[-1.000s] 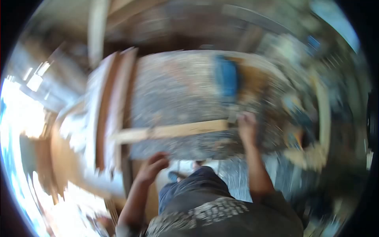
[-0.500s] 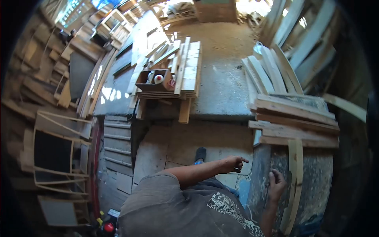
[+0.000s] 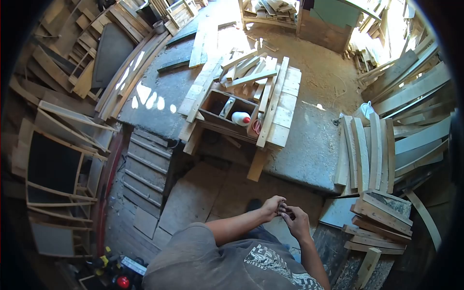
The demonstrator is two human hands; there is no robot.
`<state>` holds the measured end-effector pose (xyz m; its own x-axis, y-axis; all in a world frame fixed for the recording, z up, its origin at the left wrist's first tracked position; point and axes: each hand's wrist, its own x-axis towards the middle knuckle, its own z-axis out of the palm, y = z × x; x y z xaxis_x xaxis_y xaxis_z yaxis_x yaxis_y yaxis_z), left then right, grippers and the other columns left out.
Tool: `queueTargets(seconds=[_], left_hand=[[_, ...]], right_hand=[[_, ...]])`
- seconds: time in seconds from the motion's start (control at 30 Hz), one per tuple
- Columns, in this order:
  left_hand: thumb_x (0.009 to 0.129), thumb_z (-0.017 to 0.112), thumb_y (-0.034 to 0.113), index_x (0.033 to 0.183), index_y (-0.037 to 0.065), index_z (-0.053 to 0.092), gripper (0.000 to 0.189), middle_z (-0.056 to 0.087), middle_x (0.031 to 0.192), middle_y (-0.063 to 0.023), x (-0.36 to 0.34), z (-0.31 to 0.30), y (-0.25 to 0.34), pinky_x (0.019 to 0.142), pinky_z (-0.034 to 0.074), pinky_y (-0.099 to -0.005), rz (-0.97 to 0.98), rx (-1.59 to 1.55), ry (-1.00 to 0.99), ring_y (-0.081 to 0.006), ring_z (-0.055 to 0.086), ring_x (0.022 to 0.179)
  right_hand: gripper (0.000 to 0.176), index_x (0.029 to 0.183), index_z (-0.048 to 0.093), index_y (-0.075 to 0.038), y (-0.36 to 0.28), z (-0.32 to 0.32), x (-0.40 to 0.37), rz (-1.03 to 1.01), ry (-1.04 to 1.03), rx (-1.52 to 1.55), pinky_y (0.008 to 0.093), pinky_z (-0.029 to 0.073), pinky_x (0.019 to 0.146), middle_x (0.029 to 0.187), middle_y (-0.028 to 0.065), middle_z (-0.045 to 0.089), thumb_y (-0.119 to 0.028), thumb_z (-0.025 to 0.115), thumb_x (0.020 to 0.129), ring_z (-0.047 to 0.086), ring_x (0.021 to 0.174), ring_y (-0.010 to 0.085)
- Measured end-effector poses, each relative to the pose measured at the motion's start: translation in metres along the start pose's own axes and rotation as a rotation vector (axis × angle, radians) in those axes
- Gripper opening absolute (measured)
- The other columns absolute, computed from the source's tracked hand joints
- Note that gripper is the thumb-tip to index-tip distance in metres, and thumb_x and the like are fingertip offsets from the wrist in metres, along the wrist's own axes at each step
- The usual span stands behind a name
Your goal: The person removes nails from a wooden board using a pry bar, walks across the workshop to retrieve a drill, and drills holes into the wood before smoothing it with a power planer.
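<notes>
My left hand (image 3: pixel 274 208) is in front of my body, its fingers curled and pressed together. My right hand (image 3: pixel 296 223) meets it from the right, fingers bent in and the tips touching or nearly touching those of the left. Whatever may lie between the fingertips is too small and dark to name. Both hands are in the air above the floor boards, apart from the wooden stacks. Ahead of them is a low pile of planks (image 3: pixel 285 116), with a wooden tool box (image 3: pixel 212 118) on it. A white bottle with a red cap (image 3: pixel 240 118) is in the box.
Stacked boards (image 3: pixel 379 217) lie to the right, beside upright slats (image 3: pixel 360 154). A wooden strip (image 3: pixel 369 263) lies below them. To the left are wooden frames (image 3: pixel 53 166) and a slatted panel (image 3: pixel 145 169). A machine with a red knob (image 3: pixel 123 281) is at lower left.
My hands were apart and have come together in front of me. The right hand moved left, away from the long wooden strip. My view has swung right and tilted.
</notes>
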<state>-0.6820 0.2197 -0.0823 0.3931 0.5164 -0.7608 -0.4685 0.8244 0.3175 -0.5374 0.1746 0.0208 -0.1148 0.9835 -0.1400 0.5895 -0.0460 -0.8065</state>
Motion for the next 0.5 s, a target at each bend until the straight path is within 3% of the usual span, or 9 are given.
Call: queueTargets(seconds=[0.1,0.2,0.27,0.33,0.37,0.4,0.43,0.47,0.5], left_hand=[[0.09,0.055,0.025,0.081,0.011,0.059,0.018,0.06,0.071,-0.0034,0.026,-0.065,0.07,0.06,0.048,-0.0319,-0.025,-0.209,-0.169,-0.0176,0.057,0.062],[0.087,0.055,0.027,0.075,0.012,0.055,0.019,0.059,0.067,-0.0051,0.036,-0.106,0.17,0.052,0.051,-0.0351,0.242,-0.263,0.028,-0.0205,0.059,0.057],[0.091,0.05,0.027,0.079,0.011,0.054,0.02,0.059,0.065,-0.0061,0.017,-0.104,0.246,0.049,0.053,-0.0388,0.471,-0.159,0.302,-0.0217,0.061,0.055],[0.093,0.047,0.027,0.082,0.011,0.054,0.021,0.06,0.065,-0.0046,0.024,-0.124,0.322,0.052,0.054,-0.0394,0.67,-0.127,0.171,-0.0226,0.061,0.057],[0.093,0.048,0.034,0.101,0.008,0.054,0.028,0.063,0.09,-0.0106,0.018,-0.123,0.357,0.075,0.054,-0.0512,0.655,-0.035,0.357,-0.0265,0.064,0.084],[0.089,0.054,0.044,0.099,0.014,0.055,0.032,0.062,0.096,-0.0086,-0.004,-0.11,0.385,0.095,0.037,-0.0661,0.631,-0.047,0.442,-0.0261,0.06,0.097],[0.084,0.056,0.057,0.127,0.016,0.049,0.061,0.046,0.137,-0.0133,-0.004,-0.117,0.402,0.103,0.018,-0.0739,0.637,-0.049,0.512,-0.0355,0.039,0.131],[0.08,0.056,0.063,0.146,0.016,0.032,0.084,0.017,0.156,-0.0123,-0.002,-0.133,0.412,0.104,0.017,-0.073,0.642,0.017,0.45,-0.0378,0.009,0.145],[0.081,0.06,0.058,0.143,0.014,0.04,0.078,0.034,0.148,-0.0158,-0.019,-0.127,0.415,0.102,0.026,-0.0703,0.614,0.187,0.481,-0.0381,0.03,0.136]], right_hand=[[0.028,0.104,0.067,-0.001,-0.004,-0.003,0.022,0.029,-0.038,0.029,0.0316,0.053,0.071,0.09,0.0129,0.069,-0.016,0.074,0.081,0.067,0.077,0.0204],[0.029,0.104,0.067,0.0,0.021,-0.016,0.026,0.152,-0.05,-0.082,0.0315,0.053,0.072,0.089,0.0134,0.07,-0.018,0.074,0.082,0.068,0.078,0.0207],[0.03,0.104,0.068,0.0,0.042,-0.027,0.015,0.245,-0.033,-0.175,0.033,0.054,0.071,0.09,0.0147,0.07,-0.02,0.074,0.082,0.068,0.076,0.0221],[0.029,0.103,0.068,0.0,0.055,-0.035,0.004,0.309,0.035,-0.141,0.0329,0.054,0.072,0.088,0.014,0.071,-0.02,0.073,0.082,0.068,0.077,0.0211],[0.028,0.103,0.068,0.0,0.063,-0.04,-0.006,0.377,0.1,-0.106,0.0329,0.054,0.072,0.087,0.0133,0.071,-0.019,0.073,0.082,0.068,0.078,0.0202],[0.027,0.102,0.069,-0.001,0.081,-0.041,-0.015,0.476,0.122,-0.057,0.0318,0.054,0.073,0.086,0.0129,0.072,-0.019,0.072,0.083,0.068,0.078,0.0189],[0.026,0.101,0.069,-0.001,0.093,-0.043,-0.027,0.529,0.138,-0.063,0.0323,0.053,0.073,0.085,0.0136,0.071,-0.019,0.071,0.084,0.069,0.076,0.0196],[0.026,0.1,0.069,-0.001,0.108,-0.04,-0.043,0.478,0.188,-0.077,0.0327,0.053,0.072,0.085,0.0142,0.071,-0.021,0.071,0.084,0.069,0.075,0.0208],[0.026,0.099,0.07,-0.001,0.126,-0.035,-0.064,0.444,0.262,-0.095,0.0332,0.053,0.071,0.085,0.0149,0.071,-0.022,0.07,0.084,0.068,0.074,0.022]])
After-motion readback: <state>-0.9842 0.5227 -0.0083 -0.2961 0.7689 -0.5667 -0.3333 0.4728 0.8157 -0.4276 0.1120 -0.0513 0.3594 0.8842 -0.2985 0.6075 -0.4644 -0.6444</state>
